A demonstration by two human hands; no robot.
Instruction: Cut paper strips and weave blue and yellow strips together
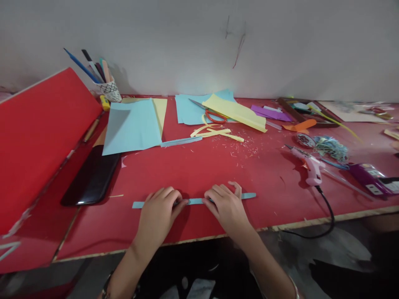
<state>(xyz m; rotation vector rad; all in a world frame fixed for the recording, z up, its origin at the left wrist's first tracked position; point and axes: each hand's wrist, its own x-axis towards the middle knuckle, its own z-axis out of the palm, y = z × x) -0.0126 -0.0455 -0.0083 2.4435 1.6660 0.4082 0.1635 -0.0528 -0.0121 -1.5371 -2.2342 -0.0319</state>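
Observation:
A narrow light-blue paper strip [196, 201] lies crosswise near the front of the red table. My left hand [162, 207] grips it left of its middle, thumb and fingers pinched together. On the other side of a short gap, my right hand [225, 201] pinches the same strip, one finger raised off it. Both ends of the strip stick out past my hands. The parts under my fingers are hidden. Farther back, another pale blue strip [181, 141] rests by a large light-blue sheet [132, 126].
Left are a black phone [91, 176], a red board [43, 137] and a pen cup [109, 90]. Scissors [215, 116], yellow strips [215, 133] and paper lie at the back. A pink glue gun [312, 168] with a cord and a purple power strip [370, 179] are right.

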